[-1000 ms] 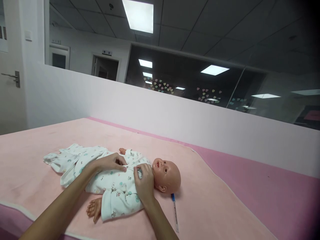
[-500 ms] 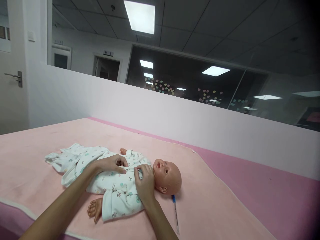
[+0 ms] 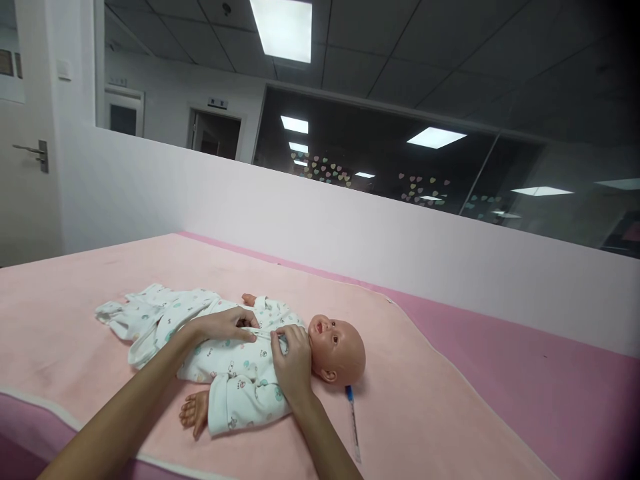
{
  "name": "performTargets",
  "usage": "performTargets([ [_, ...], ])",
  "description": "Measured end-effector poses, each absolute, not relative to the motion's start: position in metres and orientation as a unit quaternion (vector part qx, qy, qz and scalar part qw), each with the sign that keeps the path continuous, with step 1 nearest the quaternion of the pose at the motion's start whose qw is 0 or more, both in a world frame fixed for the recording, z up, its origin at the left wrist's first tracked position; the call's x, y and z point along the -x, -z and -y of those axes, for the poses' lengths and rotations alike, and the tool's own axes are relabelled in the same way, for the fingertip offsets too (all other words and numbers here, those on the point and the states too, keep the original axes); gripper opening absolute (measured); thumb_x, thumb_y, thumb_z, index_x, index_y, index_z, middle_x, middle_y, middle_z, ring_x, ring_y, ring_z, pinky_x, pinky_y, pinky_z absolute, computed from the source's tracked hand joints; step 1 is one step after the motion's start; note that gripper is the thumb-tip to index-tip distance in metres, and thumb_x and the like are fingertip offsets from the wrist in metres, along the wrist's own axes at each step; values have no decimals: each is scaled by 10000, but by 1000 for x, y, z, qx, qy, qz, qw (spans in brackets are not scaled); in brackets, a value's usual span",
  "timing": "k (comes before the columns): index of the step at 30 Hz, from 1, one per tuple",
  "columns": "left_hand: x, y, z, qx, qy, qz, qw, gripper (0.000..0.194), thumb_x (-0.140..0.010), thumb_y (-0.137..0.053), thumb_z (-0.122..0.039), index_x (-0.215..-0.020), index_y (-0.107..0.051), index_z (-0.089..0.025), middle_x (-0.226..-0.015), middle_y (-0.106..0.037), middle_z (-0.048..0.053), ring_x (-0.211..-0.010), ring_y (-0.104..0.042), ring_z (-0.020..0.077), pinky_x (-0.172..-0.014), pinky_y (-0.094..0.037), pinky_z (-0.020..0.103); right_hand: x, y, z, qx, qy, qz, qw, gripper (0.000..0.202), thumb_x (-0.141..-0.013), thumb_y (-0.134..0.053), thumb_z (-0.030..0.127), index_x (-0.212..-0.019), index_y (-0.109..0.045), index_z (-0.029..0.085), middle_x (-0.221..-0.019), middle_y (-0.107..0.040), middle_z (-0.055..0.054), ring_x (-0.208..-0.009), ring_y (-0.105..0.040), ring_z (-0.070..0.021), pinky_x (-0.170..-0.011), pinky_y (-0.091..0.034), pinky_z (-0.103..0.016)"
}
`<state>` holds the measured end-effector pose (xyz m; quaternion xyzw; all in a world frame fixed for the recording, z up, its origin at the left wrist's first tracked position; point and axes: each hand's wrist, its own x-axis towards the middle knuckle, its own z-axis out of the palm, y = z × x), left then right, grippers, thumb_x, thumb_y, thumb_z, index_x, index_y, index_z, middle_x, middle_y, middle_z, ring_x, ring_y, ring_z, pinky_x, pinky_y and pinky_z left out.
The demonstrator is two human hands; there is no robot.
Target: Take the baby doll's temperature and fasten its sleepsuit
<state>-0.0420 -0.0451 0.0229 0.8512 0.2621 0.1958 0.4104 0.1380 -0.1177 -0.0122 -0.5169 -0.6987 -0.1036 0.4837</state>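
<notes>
A baby doll lies on its back, its bald head to the right. It wears a white printed romper with long sleeves. My left hand rests on the doll's chest, thumb and fingers pinching the romper's front edge. Close by, near the collar, my right hand grips the same front opening with curled fingers. Any fastener between the fingertips is too small to make out. One doll hand sticks out of the near sleeve.
A thin clear stick with a blue end, like a thermometer or pen, lies beside the doll's head. The peach blanket covers a pink padded surface. A white wall with windows above stands behind.
Both hands stay on the romper's front with hardly any movement. The whole view has shifted very slightly.
</notes>
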Motion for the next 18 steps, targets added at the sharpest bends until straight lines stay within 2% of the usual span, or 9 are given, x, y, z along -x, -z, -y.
performTargets([
  [5, 42, -23, 45, -845, -203, -267, 415, 301, -679, -627, -419, -830, -601, -160, -686, -464, -8, -651, -405, 135, -558, -307, 222, -139, 13, 117, 519, 93, 701, 480, 132, -814, -457, 214, -699, -520, 199, -728, -563, -16, -725, -490, -157, -673, -359, -284],
  [11, 41, -27, 49, -836, -229, -287, 407, 321, -652, -647, -435, -791, -653, -147, -588, -382, -23, -584, -344, 120, -513, -255, 230, -138, 13, 118, 512, 99, 698, 492, 129, -810, -464, 211, -695, -523, 200, -711, -553, -3, -711, -485, -142, -656, -360, -271],
  [18, 41, -26, 48, -815, -275, -265, 437, 339, -612, -695, -413, -826, -650, -155, -596, -375, -38, -582, -354, 113, -531, -274, 232, -138, 12, 119, 503, 82, 698, 503, 96, -792, -508, 247, -708, -522, 204, -739, -568, -9, -732, -494, -154, -677, -365, -285],
])
